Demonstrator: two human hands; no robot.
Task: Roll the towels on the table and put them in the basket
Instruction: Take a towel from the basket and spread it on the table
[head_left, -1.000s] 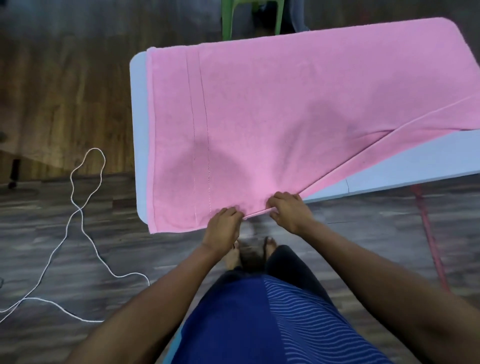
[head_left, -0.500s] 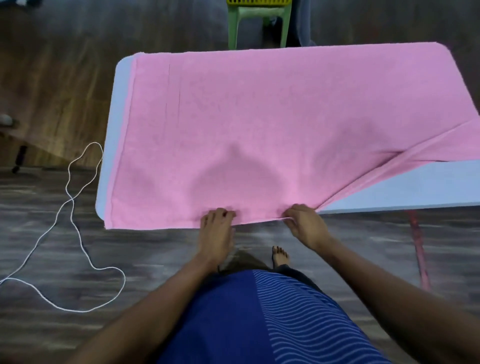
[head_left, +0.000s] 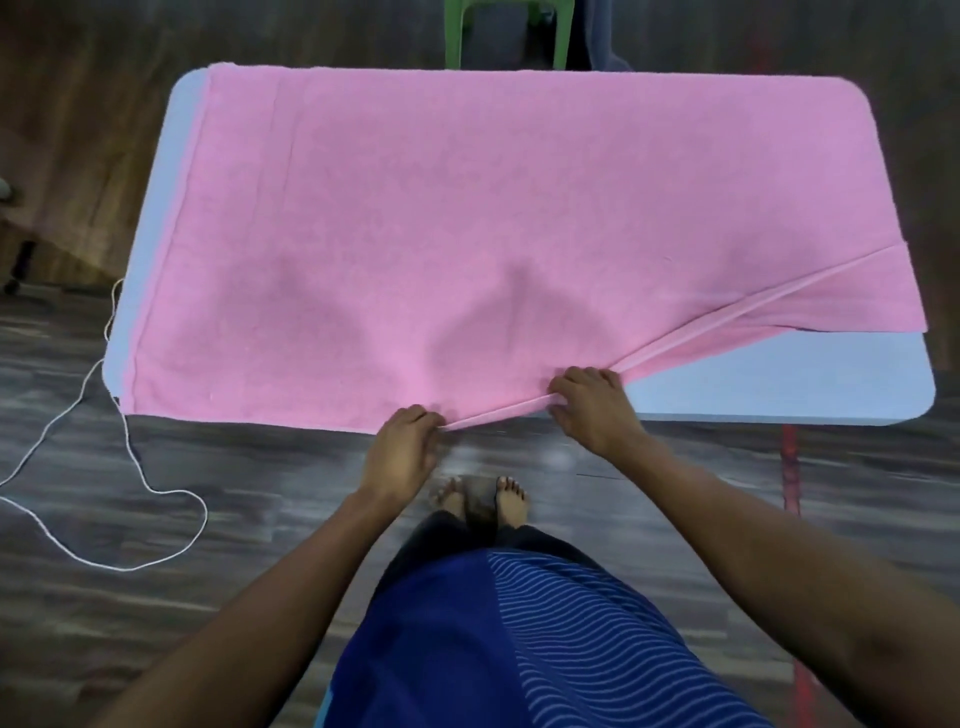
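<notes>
A large pink towel (head_left: 467, 218) lies spread over most of the white table (head_left: 810, 379), its near right part pulled up along a diagonal fold. My left hand (head_left: 402, 449) pinches the towel's near edge just off the table's front. My right hand (head_left: 592, 402) grips the same edge a little to the right, where the diagonal fold begins. The stretch of hem between the two hands is pulled taut. No basket shows in the head view.
A green plastic chair (head_left: 509, 36) stands behind the table's far edge. A white cord (head_left: 104, 519) loops over the wooden floor at left. A red strip (head_left: 792, 467) runs along the floor at right. My bare feet (head_left: 483, 499) are below the table's front edge.
My hands have moved apart along the towel's near edge, the right hand going further right. The view has shifted, so the whole table now shows.
</notes>
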